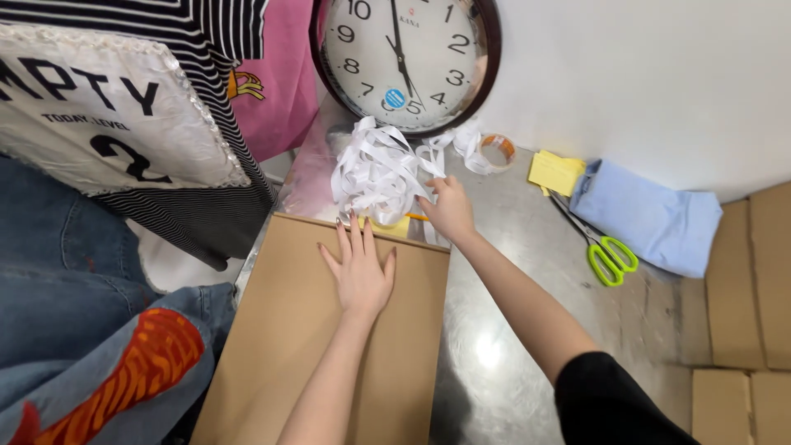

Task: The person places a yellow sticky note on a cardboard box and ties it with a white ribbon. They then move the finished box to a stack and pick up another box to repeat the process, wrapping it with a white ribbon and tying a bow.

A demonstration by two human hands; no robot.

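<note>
Hidden or cut off: the wall clock leaning at the far end of the metal table is cropped at the top. A yellow and orange item lies under the paper strips just beyond the left fingertips; its kind cannot be made out. The near end of the cardboard sheet runs out of view at the bottom. The garments at the left, a striped shirt with a white patch, a pink top and jeans, are only partly in view.

Containers: none open in view. Flat brown cartons sit far to the right of both hands; their contents cannot be seen.

Left hand: palm down, flat on the cardboard sheet, fingers straight and slightly spread, holding nothing. Fingertips sit near the sheet's far edge, just short of the pile of white paper strips.

Right hand: arm reaches across the table, black sleeve at the shoulder. Fingers curled at the right edge of the strip pile, touching it; thumb and fingertips seem pinched on strips, but the grip is partly hidden.

Right of the right fingers: tape roll, yellow paper slips, green-handled scissors, folded blue cloth.
</note>
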